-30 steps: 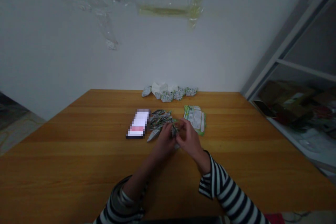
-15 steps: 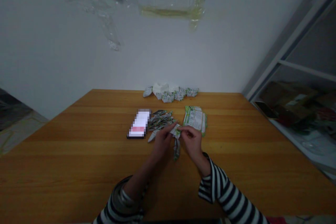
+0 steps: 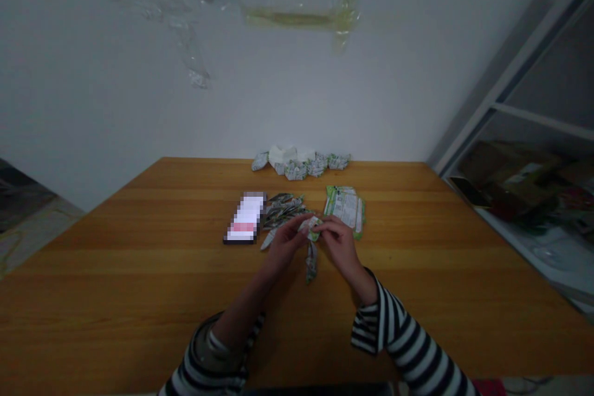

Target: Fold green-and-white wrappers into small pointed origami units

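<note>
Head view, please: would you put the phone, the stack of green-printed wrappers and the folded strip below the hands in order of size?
1. Phone and stack of green-printed wrappers: look alike, so unranked.
2. Folded strip: smallest, though nearer the camera.

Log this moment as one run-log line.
left hand: pinches folded printed wrapper | right hand: pinches it too | nearby: folded strips, flat wrappers, phone

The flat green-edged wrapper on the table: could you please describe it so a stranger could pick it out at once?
On the wooden table, find the person's right hand. Just beyond it lies a flat, green-edged printed wrapper, right of the folded strips. Unlike them, it lies flat.
</note>
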{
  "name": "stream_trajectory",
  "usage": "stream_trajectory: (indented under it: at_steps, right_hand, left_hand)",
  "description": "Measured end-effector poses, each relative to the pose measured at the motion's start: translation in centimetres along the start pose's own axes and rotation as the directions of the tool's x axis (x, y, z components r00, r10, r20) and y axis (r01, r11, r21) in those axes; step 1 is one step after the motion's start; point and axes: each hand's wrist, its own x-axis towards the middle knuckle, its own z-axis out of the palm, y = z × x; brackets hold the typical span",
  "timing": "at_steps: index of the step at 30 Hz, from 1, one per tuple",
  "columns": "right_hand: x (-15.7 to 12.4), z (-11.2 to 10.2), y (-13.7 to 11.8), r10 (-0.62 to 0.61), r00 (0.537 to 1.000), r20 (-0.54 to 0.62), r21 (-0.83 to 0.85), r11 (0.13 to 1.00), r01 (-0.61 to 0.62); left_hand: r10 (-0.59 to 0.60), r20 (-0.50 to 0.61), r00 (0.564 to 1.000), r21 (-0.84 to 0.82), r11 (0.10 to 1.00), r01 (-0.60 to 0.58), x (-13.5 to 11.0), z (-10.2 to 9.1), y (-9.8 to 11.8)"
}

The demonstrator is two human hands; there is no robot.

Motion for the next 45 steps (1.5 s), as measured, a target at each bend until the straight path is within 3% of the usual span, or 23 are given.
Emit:
stream_trajectory:
  at_steps: [5, 9, 16, 21, 23, 26, 30, 35, 39, 45]
  right_hand:
    - [0.0, -0.1, -0.7, -0.035, 0.986, 0.164, -0.017, 0.999, 0.038]
    - [-0.2, 0.7, -0.2, 0.077, 0.996, 0.051, 0.002, 0.997, -0.077]
    - [-0.5, 2.0, 0.8, 0.281, 0.956, -0.085, 0.288, 0.926, -0.246]
    - [-0.8, 1.9, 1.0, 0.383, 0.924, 0.019, 0.223, 0.899, -0.377]
    - [-0.8, 1.3, 0.9, 0.327, 0.945, -0.035, 0.110, 0.941, -0.321]
    - [-0.9, 0.2, 0.7, 0.133, 0.984, -0.116, -0.060, 0.988, -0.141]
    - [-0.7, -1.1, 0.4, -0.074, 0.997, -0.005, -0.205, 0.976, 0.071]
    - [-0.2, -1.5, 0.4, -0.094, 0.994, 0.053, -0.273, 0.956, 0.105]
    - [0.0, -1.5, 0.6, -0.057, 0.989, 0.133, -0.234, 0.968, 0.087]
    - [-0.1, -1.0, 0.6, 0.148, 0.981, 0.128, -0.005, 0.989, -0.149]
  left_hand:
    - [0.038, -0.067, 0.997, -0.071, 0.997, -0.043, 0.3, -0.3, -0.4]
    - [0.032, -0.058, 0.998, -0.140, 0.989, -0.040, 0.4, 0.1, -0.6]
    - [0.015, -0.108, 0.994, -0.190, 0.981, -0.036, 0.3, 1.0, -0.7]
    - [0.056, -0.109, 0.993, -0.132, 0.989, -0.070, 0.1, 1.2, -0.1]
    - [0.111, -0.114, 0.987, -0.074, 0.990, -0.119, 0.0, 1.1, 0.3]
    - [0.108, -0.138, 0.985, 0.000, 0.994, -0.109, 0.0, 0.9, 0.7]
    - [0.050, -0.102, 0.994, 0.161, 0.986, -0.034, 0.2, 0.4, 0.8]
    - [0.244, 0.022, 0.970, 0.534, 0.817, -0.217, 0.4, -0.1, 0.8]
    - [0.243, 0.168, 0.955, 0.660, 0.692, -0.292, 0.3, 0.1, 0.5]
    - [0.335, 0.120, 0.934, 0.773, 0.560, -0.300, 0.0, 0.0, 0.1]
